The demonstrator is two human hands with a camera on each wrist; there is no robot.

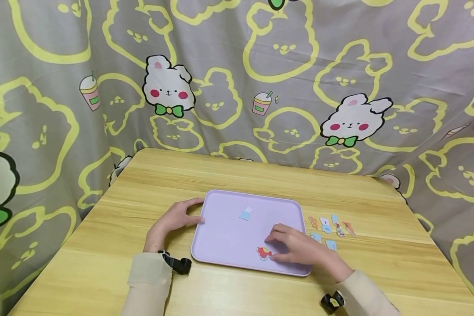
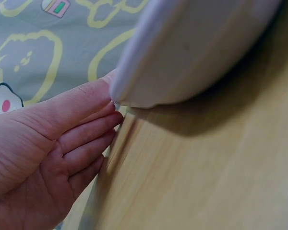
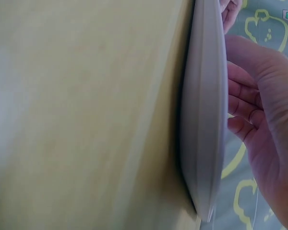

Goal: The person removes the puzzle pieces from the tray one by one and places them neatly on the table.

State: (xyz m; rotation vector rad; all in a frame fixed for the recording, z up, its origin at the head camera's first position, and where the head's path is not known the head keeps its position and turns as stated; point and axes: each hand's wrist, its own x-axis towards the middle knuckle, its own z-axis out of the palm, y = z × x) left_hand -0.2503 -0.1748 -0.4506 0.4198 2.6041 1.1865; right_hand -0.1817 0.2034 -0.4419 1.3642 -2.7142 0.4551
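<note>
A shallow lilac tray lies on the wooden table. My left hand rests at its left rim, thumb and fingers extended; in the left wrist view the thumb touches the tray's edge. Over the tray's right front part is my right hand, fingers loosely bent and fingertips down toward the surface. Beside its thumb tip lies a small red cut-out piece with a pale border; whether the thumb touches it, I cannot tell. Farther back on the tray is a light blue and white piece. The tray's side hides the pieces in both wrist views.
Several small cut-out pieces lie on the table right of the tray, among them an orange one, a white and blue one and a light blue one. A patterned grey curtain hangs behind the table.
</note>
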